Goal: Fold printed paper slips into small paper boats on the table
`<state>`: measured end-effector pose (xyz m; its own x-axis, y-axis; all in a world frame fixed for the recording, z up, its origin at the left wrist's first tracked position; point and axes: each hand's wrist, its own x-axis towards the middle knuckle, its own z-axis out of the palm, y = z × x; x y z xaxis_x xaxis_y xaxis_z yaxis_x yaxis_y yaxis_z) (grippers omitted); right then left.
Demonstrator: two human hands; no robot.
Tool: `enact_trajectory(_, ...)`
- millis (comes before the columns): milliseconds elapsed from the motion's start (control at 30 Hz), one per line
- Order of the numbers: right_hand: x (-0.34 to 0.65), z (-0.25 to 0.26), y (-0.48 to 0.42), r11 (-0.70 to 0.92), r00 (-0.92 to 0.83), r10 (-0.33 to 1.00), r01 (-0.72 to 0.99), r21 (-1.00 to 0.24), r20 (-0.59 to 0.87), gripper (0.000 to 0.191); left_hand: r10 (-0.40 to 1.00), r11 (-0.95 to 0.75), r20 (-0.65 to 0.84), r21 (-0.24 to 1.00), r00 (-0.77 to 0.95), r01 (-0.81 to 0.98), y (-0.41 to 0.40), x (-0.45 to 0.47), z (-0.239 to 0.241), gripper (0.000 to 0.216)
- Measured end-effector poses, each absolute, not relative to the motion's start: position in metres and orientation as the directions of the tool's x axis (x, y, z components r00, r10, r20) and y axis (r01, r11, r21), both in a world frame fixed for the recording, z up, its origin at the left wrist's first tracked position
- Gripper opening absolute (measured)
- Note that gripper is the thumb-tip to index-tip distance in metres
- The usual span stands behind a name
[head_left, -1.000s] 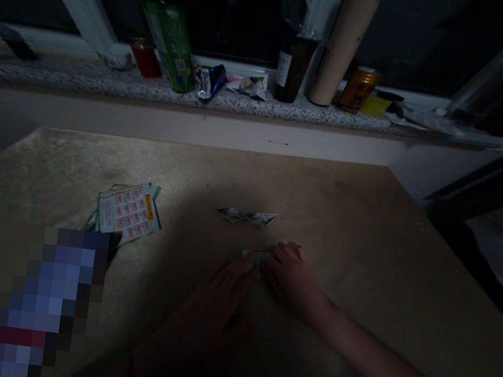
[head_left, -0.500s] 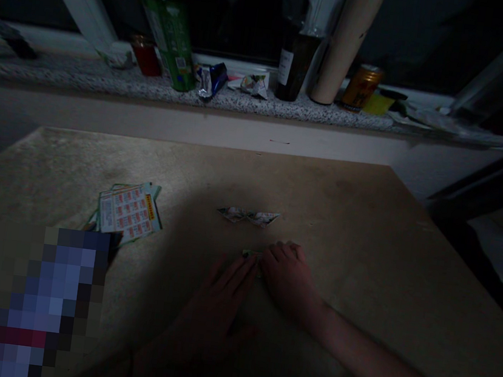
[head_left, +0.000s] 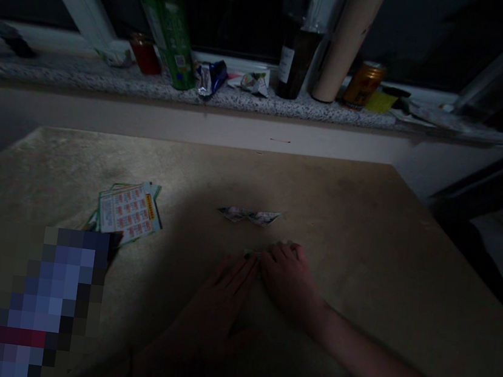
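Observation:
A small piece of printed paper (head_left: 250,253) lies on the table under both my hands, and only its far edge shows. My left hand (head_left: 219,301) rests flat over it with the fingers stretched out. Curled fingers of my right hand (head_left: 284,272) press down on the paper's right side, and the two hands meet at the fingertips. Just beyond them sits a folded paper piece (head_left: 248,215) with two pointed wings, touched by neither hand. Dim light and shadow hide the folds under my fingers.
A stack of printed paper sheets (head_left: 129,210) lies on the table to the left, near a blurred-out blue object (head_left: 51,286). Along the windowsill (head_left: 235,101) stand a green bottle (head_left: 175,44), a dark cup (head_left: 297,62), a cardboard tube (head_left: 346,47) and an orange can (head_left: 363,86).
My left fingertips have shifted slightly right and forward, covering more of the paper. My right hand stays almost in place.

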<state>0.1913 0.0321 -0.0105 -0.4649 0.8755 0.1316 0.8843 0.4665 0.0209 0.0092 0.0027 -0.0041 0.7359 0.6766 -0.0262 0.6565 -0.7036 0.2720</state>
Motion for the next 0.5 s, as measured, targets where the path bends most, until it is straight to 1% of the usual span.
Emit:
enact_trajectory(233, 0.1915, -0.0096, 0.0333, 0.474, -0.471, 0.873, 0.88, 0.01, 0.129, 0.007, 0.682, -0.697, -0.031, 0.275, 0.73, 0.663, 0.003, 0.0092, -0.0052, 0.087)
enact_trajectory(333, 0.1917, -0.0106, 0.0347, 0.473, -0.471, 0.872, 0.881, 0.017, 0.132, 0.007, 0.683, -0.7, -0.03, 0.259, 0.73, 0.665, 0.0028, 0.0094, -0.0068, 0.086)
enact_trajectory(500, 0.1908, -0.0055, 0.0354, 0.498, -0.501, 0.859, 0.866, 0.051, 0.112, 0.006, 0.71, -0.692, 0.021, 0.21, 0.704, 0.691, -0.0037, 0.0105, -0.0099, 0.081)
